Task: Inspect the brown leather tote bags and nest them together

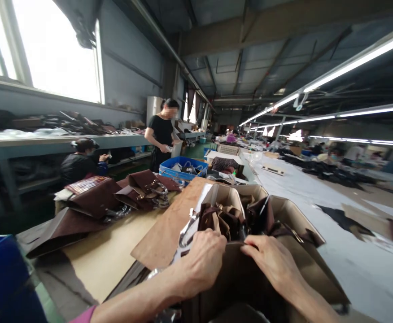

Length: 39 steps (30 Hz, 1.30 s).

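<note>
A dark brown handbag (238, 276) stands right in front of me, its inside in shadow. My left hand (205, 258) is closed on the left part of its upper edge, the fingertips hidden behind the knuckles. On the same edge, farther right, my right hand (273, 256) pinches the material between thumb and fingers. Just beyond the hands are several more brown bags with beige linings, among them one standing bag (224, 195) and another at the right (289, 208). Straps and metal fittings are bunched between them.
More brown bags (142, 186) with clear-wrapped fittings lie at left. A tan board (172, 224) lies beside them. Blue bins stand at far left (4, 278) and ahead (183, 172). One person (159, 134) stands beyond; another (78, 163) sits low at left. A long white table (317, 224) runs along the right.
</note>
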Tool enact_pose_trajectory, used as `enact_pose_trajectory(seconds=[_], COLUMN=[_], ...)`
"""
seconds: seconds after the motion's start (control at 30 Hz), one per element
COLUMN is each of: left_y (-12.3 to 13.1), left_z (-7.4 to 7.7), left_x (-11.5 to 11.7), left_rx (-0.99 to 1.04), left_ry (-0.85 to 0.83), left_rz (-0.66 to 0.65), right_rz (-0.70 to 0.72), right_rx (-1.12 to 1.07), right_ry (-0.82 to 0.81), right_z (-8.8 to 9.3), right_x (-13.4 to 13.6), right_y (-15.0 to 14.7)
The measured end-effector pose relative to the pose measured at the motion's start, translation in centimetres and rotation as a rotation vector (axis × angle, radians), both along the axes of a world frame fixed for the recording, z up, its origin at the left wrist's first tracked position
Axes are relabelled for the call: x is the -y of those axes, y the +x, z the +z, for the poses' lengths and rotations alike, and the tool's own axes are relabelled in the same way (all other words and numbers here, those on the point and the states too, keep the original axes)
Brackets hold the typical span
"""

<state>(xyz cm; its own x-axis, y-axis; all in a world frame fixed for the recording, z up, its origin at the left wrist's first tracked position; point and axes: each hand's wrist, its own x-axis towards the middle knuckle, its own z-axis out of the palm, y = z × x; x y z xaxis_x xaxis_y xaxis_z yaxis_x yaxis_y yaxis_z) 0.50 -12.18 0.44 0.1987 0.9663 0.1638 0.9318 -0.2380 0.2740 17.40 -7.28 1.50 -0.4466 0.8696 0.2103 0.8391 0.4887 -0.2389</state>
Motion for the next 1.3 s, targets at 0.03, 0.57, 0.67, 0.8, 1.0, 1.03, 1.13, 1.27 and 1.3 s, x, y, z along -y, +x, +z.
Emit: enact_pose_trajectory(seconds=[0.03,0.57,0.67,0.8,1.0,1.03,1.13,1.27,1.3], left_y=[0.2,0.4,0.2,0.0,-0.1,-0.2,-0.4,-0.5,-0.5], left_z=[-0.2,-3.0,-3.5,-3.3,-3.0,-3.1,-3.2,-2.7,-2.6], left_x=[-0.3,0.0,-0.3,-0.2,0.0,-0.1,-0.1,0.2,0.3], left_rx=[0.006,0.356,0.414,0.434,0.393,0.386,0.401,0.471,0.485], left_ry=[0.024,0.402,0.442,0.408,0.399,0.403,0.385,0.313,0.304], left_rz=[-0.012,-0.072,-0.043,-0.016,-0.025,-0.036,-0.044,-0.002,0.009], right_rz=[0.001,0.010,0.003,-0.008,-0.007,-0.005,-0.006,-0.016,-0.016], right_rx=[0.002,-0.019,-0.013,-0.010,-0.049,-0.056,-0.063,-0.056,-0.057], right_ry=[-0.007,-0.041,-0.049,-0.067,-0.051,-0.055,-0.059,-0.054,-0.053], right_z=[-0.1,-0.7,-0.6,-0.4,-0.3,-0.2,-0.2,-0.1,-0.1], right_x=[-0.1,-0.5,-0.6,-0.4,-0.1,0.0,0.2,0.3,0.4], right_y=[0.1,0.6,0.5,0.3,0.2,0.2,0.2,0.1,0.1])
